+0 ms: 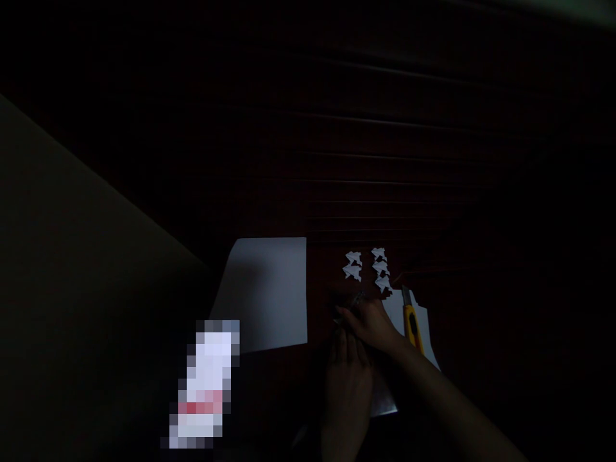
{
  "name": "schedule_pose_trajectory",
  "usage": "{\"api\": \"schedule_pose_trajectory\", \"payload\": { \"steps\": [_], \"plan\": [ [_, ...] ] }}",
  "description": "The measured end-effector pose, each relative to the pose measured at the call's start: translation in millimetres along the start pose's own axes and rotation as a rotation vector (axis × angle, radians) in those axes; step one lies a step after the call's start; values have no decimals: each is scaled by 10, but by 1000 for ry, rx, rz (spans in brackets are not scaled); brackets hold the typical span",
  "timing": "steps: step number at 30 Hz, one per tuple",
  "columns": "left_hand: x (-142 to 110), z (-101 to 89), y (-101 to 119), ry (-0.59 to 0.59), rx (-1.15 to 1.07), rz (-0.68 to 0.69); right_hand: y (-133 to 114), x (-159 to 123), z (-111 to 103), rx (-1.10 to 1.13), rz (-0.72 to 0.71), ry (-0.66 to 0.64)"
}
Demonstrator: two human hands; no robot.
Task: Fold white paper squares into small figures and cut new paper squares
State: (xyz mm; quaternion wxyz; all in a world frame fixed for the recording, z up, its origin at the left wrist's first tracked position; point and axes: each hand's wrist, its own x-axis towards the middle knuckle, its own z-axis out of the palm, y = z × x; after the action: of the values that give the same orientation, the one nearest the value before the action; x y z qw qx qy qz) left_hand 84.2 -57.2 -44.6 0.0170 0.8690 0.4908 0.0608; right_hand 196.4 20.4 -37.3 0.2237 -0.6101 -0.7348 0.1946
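Observation:
My left hand [349, 372] is low in the middle, back up, its fingers stretched forward with slight gaps. Just beyond its fingertips is my right hand [373, 324], its fingers closed in a pinch. A small pale bit [337, 319], perhaps paper, shows under the right fingers; darkness and the hands hide most of it. Several small folded white paper shapes [353, 272] lie in two columns beyond my hands. Right of my right hand, a yellow utility knife [412, 327] rests on white paper [433, 333], with its blade end pointing away.
A large white sheet [274, 289] lies left of my hands, a shadow across it. Nearer is a bright, pixelated slab [206, 372]. The dark wooden surface [325, 256] runs under everything. A pale wall [72, 224] slopes along the left. The scene is very dim.

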Motion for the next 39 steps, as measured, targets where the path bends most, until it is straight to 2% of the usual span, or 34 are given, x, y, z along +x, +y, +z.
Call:
{"api": "schedule_pose_trajectory", "payload": {
  "steps": [7, 16, 20, 39],
  "plan": [
    [2, 4, 0, 2, 4, -4, 11, 7, 3, 8, -2, -24],
    [-1, 24, -23, 44, 8, -9, 39, 11, -44, 18, 11, 62],
    [9, 10, -31, 22, -1, 12, 73, 8, -37, 4, 10, 71],
    [8, 7, -17, 26, -1, -19, 61, -3, -36, -32, 19, 25]
  ]
}}
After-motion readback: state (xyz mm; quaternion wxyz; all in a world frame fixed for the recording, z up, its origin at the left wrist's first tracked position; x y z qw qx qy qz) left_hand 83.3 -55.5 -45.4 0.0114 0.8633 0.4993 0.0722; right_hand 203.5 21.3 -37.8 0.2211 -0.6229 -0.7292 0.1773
